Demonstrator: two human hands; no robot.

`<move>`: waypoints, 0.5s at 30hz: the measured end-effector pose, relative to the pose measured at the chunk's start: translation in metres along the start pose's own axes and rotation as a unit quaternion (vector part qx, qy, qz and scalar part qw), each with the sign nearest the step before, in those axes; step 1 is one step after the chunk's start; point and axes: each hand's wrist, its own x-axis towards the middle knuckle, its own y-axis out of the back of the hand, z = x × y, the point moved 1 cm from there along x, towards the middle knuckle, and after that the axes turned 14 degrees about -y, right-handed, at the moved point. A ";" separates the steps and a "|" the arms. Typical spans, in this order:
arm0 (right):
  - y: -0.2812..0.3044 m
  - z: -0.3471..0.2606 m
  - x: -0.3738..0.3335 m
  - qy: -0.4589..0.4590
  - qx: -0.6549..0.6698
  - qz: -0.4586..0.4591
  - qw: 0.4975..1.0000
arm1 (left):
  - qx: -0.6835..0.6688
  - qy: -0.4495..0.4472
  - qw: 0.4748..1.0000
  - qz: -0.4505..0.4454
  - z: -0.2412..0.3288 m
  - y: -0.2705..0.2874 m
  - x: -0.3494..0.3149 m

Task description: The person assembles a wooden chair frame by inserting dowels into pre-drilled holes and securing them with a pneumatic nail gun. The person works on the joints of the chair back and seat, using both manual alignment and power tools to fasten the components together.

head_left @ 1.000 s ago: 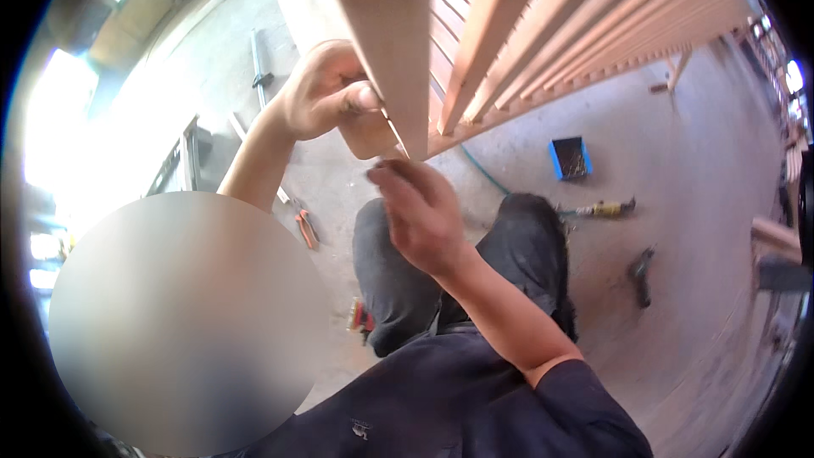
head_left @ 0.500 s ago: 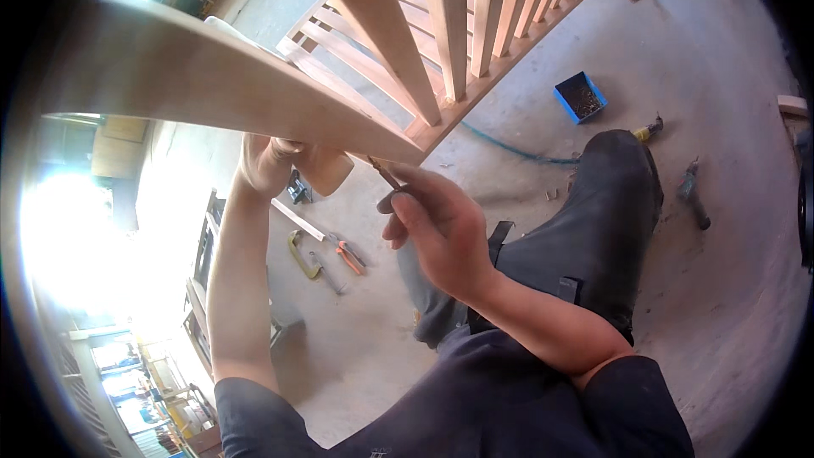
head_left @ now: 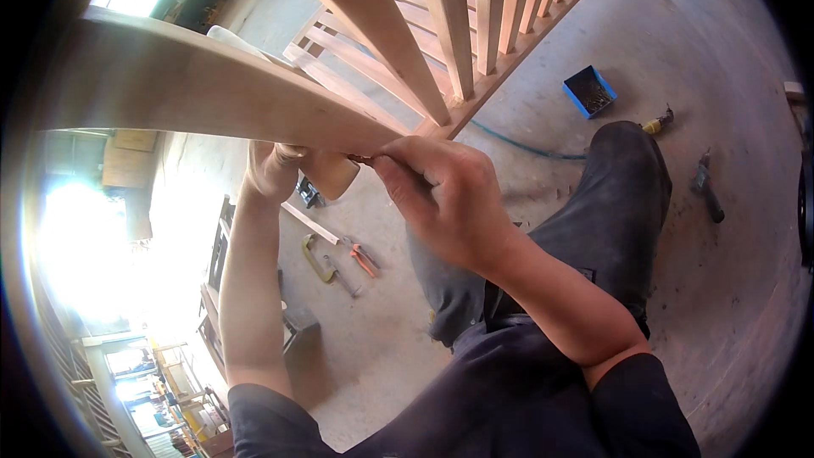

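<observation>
A wide wooden rail (head_left: pixel 229 89) slants in from the upper left, joined to a slatted wooden frame (head_left: pixel 496 76). Below the rail my left hand (head_left: pixel 275 171) is closed on a short wooden piece with a rounded end (head_left: pixel 332 173); some of its fingers are hidden. My right hand (head_left: pixel 449 191) pinches a thin reddish-brown rod (head_left: pixel 359 159) between thumb and forefinger. The rod points left beneath the rail, close to the rounded piece. Most of it is covered by my fingers, and whether its tip touches wood cannot be seen.
On the concrete floor lie a green clamp (head_left: pixel 317 259), orange-handled pliers (head_left: pixel 363 260), and a wooden strip (head_left: pixel 310 223). A blue box of small hardware (head_left: pixel 588 92), a yellow-ended tool (head_left: pixel 657 125), a dark power tool (head_left: pixel 705 188) and a green hose (head_left: pixel 530 149) are at the right.
My right hand has risen and turned so its back shows, bringing the rod from a downward slant to nearly level beside the rounded piece. My left hand keeps its hold.
</observation>
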 end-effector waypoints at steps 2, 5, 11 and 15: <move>-0.006 -0.002 -0.002 0.015 -0.031 0.018 0.999 | 0.006 -0.002 1.000 0.013 0.002 -0.001 -0.001; -0.019 -0.008 -0.011 0.014 -0.088 0.044 0.995 | 0.017 0.026 0.999 0.019 0.005 -0.002 -0.002; -0.014 -0.016 -0.006 0.018 -0.132 0.009 0.991 | 0.020 0.009 1.000 0.019 0.007 -0.003 0.000; -0.011 -0.013 -0.003 0.023 -0.125 0.002 0.992 | 0.033 -0.023 0.999 0.021 0.012 -0.007 0.005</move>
